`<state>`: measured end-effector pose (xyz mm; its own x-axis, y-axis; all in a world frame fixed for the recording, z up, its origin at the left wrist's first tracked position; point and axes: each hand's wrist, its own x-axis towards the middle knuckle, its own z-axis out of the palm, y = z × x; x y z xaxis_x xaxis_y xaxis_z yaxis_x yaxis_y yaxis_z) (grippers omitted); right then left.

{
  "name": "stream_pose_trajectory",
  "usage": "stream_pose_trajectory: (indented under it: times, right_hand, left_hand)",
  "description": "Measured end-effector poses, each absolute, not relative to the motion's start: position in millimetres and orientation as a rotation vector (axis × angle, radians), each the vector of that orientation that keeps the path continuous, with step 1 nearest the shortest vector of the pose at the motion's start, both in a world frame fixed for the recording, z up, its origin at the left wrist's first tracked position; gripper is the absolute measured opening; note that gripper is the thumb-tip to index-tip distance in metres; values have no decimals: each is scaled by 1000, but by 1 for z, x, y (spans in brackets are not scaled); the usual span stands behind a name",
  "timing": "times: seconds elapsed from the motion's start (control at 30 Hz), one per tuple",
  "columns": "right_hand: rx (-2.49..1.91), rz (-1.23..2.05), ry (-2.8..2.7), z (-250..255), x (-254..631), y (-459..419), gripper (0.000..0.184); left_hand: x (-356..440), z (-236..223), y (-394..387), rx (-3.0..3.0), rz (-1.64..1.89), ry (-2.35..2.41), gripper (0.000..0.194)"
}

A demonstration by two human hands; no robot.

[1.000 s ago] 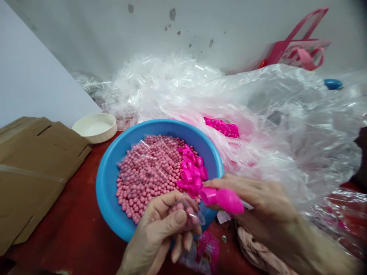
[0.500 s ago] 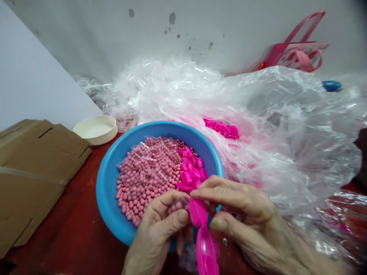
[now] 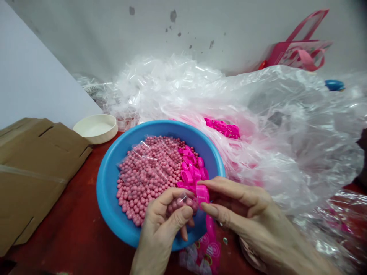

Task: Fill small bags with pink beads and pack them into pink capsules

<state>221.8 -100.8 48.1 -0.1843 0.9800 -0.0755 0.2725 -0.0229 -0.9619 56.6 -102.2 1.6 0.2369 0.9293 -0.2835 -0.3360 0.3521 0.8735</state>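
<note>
Over the basin (image 3: pixel 103 191), the left hand's (image 3: pixel 160 225) grip pinches a tube (image 3: pixel 182 196) of beads (image 3: pixel 178 203) while the right hand's (image 3: pixel 249 214) pinches a cap (image 3: pixel 202 194) just beside its end; keeping both aligned should help avoid spills.

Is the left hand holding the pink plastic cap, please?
No, the right hand holds the pink plastic cap, and the left hand a clear tube of pink beads.
</note>
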Motion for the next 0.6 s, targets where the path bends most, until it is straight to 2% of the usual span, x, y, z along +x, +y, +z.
stream_pose_trajectory:
  times: [0.17, 0.37, 0.5, 0.6]
  right_hand:
    - [-1183, 911, -1882, 42, 226, -100, 17]
    - [-1129, 618, -1996, 35, 223, -102, 31]
    - [-1141, 616, -1999, 36, 223, -103, 29]
    - [-1157, 759, -1924, 33, 223, -104, 29]
  left_hand:
    - [56, 0, -103, 802, 976, 944, 14]
    - [57, 2, -103, 891, 947, 1011, 15]
    - [57, -1, -104, 841, 996, 994, 15]
    - [56, -2, -104, 859, 969, 981, 16]
